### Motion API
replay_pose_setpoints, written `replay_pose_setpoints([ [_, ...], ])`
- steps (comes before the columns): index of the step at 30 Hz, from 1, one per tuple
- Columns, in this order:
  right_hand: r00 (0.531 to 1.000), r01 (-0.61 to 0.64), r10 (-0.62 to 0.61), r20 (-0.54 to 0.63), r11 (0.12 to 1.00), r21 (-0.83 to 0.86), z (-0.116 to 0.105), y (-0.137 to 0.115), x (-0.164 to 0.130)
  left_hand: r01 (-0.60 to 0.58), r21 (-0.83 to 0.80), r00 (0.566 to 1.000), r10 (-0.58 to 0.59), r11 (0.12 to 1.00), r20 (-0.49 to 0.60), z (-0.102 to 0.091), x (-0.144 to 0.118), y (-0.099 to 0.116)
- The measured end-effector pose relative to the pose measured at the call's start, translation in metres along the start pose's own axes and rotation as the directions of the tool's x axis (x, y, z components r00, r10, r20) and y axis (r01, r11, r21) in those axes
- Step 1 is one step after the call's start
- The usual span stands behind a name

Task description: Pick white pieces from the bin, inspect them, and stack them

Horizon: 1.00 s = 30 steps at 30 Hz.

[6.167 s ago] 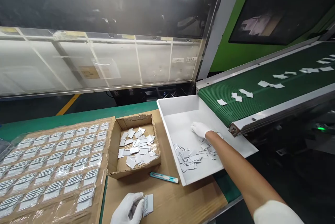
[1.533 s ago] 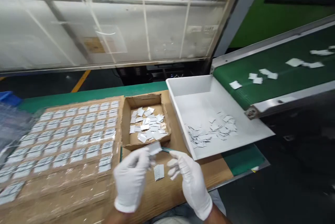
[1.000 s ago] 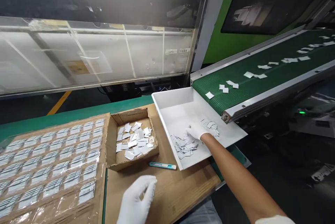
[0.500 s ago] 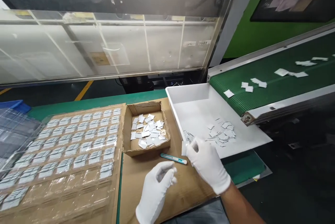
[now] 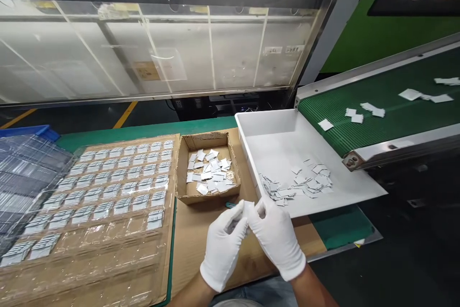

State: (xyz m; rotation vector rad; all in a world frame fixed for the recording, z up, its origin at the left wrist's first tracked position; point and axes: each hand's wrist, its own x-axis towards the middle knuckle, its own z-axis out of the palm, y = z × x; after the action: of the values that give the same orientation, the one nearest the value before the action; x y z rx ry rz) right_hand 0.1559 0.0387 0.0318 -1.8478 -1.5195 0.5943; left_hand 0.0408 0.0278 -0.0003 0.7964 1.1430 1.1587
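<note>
Green bench (image 5: 151, 130) — cardboard sheet (image 5: 194, 244), white tray (image 5: 273, 125) atop

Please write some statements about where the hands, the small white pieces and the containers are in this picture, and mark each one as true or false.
1. Both hands, left hand and right hand, wear white gloves and meet over the cardboard sheet. True.
2. The right hand is reaching into the white tray. False: it is in front of the tray, fingertips against the left hand.
3. The small cardboard box holds loose white pieces. True.
4. The green conveyor belt carries nothing. False: several white pieces lie on it.
5. The clear blister tray at the left is full in every pocket. False: the nearest rows are unfilled.
</note>
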Motion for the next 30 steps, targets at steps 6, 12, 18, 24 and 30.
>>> replay_pose_setpoints([
  [6, 0.995, 0.089, -0.092, 0.045, 0.993, 0.076, -0.005, 0.002, 0.001, -0.042, 0.145, 0.991, 0.059, 0.988, -0.12, -0.011, 0.008, 0.01],
  [12, 0.994, -0.075, 0.095, 0.05, 0.948, -0.311, -0.059, 0.046, 0.078, -0.226, 0.686, 0.874, 0.455, 0.691, -0.171, -0.049, 0.065, 0.061],
  [18, 0.911, 0.05, 0.104, 0.4, 0.933, -0.357, -0.053, 0.081, 0.115, -0.488, 0.835, 0.662, 0.732, 0.254, 0.164, -0.06, 0.071, 0.053],
  [24, 0.893, 0.073, 0.085, 0.443, 0.942, -0.329, -0.038, 0.085, 0.106, -0.421, 0.588, 0.882, 0.463, 0.69, 0.087, -0.041, 0.017, -0.003],
  [30, 0.946, 0.059, -0.022, 0.324, 0.993, -0.105, -0.058, 0.076, 0.095, -0.188, 0.458, 0.982, 0.156, 0.869, 0.106, -0.031, -0.006, -0.017],
])
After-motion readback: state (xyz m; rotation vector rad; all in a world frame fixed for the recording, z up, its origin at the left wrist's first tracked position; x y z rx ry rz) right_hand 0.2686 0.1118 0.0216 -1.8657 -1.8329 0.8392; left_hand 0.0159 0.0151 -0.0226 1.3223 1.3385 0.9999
